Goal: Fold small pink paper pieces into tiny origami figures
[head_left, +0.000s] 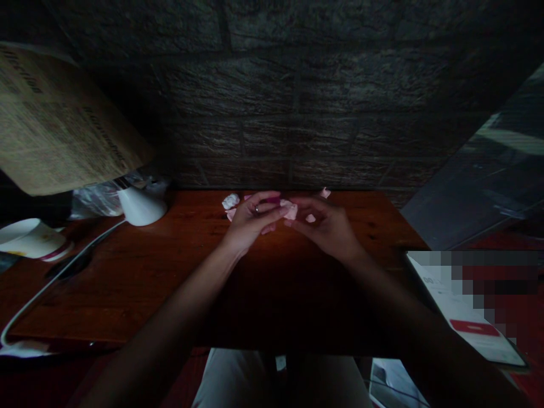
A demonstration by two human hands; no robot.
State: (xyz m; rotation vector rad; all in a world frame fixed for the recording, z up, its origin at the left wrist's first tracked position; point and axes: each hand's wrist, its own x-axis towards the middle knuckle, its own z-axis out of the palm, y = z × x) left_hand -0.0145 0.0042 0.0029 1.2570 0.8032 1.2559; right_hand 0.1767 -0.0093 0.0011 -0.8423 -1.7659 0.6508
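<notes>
My left hand and my right hand meet at the far middle of a dark wooden table. Between their fingertips is a small pink folded piece of paper, pinched from both sides. My left hand's fingers curl round it, with a ring on one finger. Small crumpled white and pink paper bits lie just behind the hands, near the wall. The light is dim, and fine detail of the paper is hard to make out.
A white lamp base with a cable stands at the left, beneath a tan printed shade. A white cup sits at the far left. A printed card lies at the right edge. A stone wall backs the table.
</notes>
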